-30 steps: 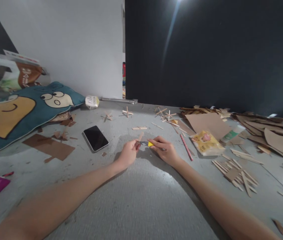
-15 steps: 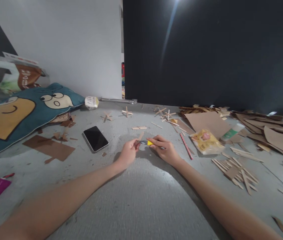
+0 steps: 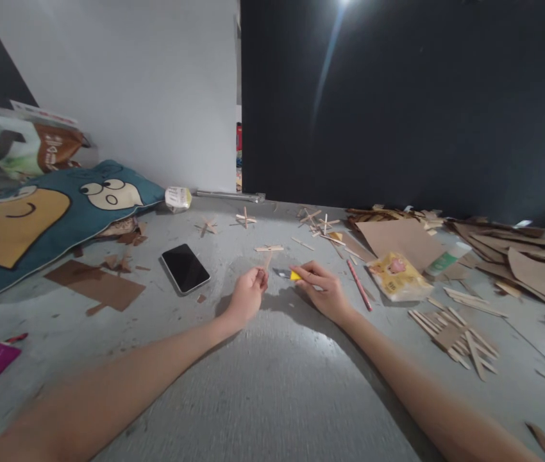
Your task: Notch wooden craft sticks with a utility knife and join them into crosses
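My left hand [image 3: 247, 294] is closed in a pinch on a thin wooden stick [image 3: 267, 261] that points up and away from it. My right hand [image 3: 321, 287] is closed round a small yellow utility knife [image 3: 290, 275], whose grey blade tip points left toward the stick. A short gap separates the blade from the stick. Both hands rest low over the grey floor [image 3: 272, 372], a little right of a black phone [image 3: 185, 267].
A blue cartoon cushion [image 3: 36, 218] and brown cardboard scraps [image 3: 94, 285] lie at left. A red pencil [image 3: 359, 284], a yellow packet [image 3: 396, 274], a glue bottle [image 3: 448, 257], loose sticks [image 3: 455, 330] and cardboard sheets [image 3: 532, 256] crowd the right. A dark wall stands behind.
The knife blade was against the stick; now my hands have drawn slightly apart and the stick stands more upright in my left hand.
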`<state>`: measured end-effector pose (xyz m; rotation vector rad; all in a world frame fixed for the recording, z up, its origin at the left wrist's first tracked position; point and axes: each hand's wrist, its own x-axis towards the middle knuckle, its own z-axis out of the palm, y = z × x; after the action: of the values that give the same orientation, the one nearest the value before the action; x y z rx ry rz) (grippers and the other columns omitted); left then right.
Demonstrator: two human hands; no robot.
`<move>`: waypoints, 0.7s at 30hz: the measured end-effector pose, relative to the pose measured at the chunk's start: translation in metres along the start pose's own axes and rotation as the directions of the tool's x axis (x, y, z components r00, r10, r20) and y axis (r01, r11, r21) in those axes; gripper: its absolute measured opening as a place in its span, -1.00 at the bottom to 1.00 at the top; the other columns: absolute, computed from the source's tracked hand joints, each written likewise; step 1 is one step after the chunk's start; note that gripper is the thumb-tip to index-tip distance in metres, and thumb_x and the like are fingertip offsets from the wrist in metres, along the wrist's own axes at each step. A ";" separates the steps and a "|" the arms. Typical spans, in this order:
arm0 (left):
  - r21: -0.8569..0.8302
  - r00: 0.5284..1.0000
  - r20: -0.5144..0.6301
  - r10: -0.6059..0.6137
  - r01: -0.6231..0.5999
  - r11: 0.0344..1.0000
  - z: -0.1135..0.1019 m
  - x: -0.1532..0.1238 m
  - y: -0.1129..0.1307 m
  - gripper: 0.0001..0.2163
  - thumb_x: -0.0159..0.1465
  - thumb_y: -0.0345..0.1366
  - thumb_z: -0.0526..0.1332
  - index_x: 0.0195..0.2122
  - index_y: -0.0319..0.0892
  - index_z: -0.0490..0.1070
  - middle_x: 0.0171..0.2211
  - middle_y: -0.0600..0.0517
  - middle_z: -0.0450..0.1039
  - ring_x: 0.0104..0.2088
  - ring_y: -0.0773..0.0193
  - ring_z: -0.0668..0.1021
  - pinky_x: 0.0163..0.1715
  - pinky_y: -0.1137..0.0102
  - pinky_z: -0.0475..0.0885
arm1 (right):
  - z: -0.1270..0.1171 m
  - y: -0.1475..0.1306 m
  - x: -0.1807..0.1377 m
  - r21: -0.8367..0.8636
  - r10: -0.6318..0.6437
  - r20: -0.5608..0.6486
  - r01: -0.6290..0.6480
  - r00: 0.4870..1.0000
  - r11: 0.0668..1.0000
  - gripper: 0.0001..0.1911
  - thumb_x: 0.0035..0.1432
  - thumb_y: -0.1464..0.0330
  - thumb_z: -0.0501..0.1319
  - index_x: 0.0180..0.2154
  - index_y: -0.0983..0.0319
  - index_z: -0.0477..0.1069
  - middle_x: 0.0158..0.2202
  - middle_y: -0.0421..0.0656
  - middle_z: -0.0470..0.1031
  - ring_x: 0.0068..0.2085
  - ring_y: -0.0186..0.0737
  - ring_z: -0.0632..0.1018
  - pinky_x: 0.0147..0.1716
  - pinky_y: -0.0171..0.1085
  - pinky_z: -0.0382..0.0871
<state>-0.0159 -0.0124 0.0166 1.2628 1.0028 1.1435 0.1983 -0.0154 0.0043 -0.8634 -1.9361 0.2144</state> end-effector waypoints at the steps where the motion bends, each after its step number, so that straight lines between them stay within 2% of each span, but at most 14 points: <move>1: 0.012 1.000 -0.004 0.004 -0.004 1.000 0.001 0.001 -0.001 -0.66 0.35 -0.05 0.15 -0.48 -0.14 0.23 -0.61 0.19 0.08 -0.60 0.41 0.16 -0.59 0.49 0.06 | 0.001 -0.001 0.000 0.010 -0.017 0.019 0.016 1.000 1.000 -0.65 0.43 0.26 0.12 0.13 0.10 0.54 -0.20 -0.06 0.50 -0.22 -0.20 0.54 -0.22 -0.24 0.47; 12: 0.103 0.996 0.065 0.062 -0.069 0.992 0.003 -0.001 -0.004 -0.70 0.38 -0.10 0.11 -0.44 -0.16 0.29 -0.56 0.16 0.13 -0.56 0.38 0.18 -0.56 0.48 0.10 | 0.003 -0.001 -0.002 0.057 0.004 0.066 -0.008 0.998 0.998 -0.64 0.42 0.29 0.15 0.18 0.09 0.51 -0.17 -0.06 0.49 -0.20 -0.21 0.53 -0.24 -0.25 0.46; 21: 0.129 0.991 0.075 0.115 -0.124 0.984 0.004 -0.001 -0.004 -0.80 0.33 -0.26 0.15 -0.43 -0.18 0.38 -0.52 0.09 0.29 -0.46 0.32 0.38 -0.39 0.44 0.34 | 0.001 -0.004 0.000 0.085 0.009 0.121 -0.019 0.993 0.996 -0.63 0.43 0.27 0.13 0.18 0.11 0.51 -0.19 -0.07 0.50 -0.22 -0.23 0.54 -0.24 -0.27 0.45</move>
<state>-0.0122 -0.0143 0.0132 1.4755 0.9767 1.1326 0.1959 -0.0178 0.0057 -0.8239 -2.0177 0.3631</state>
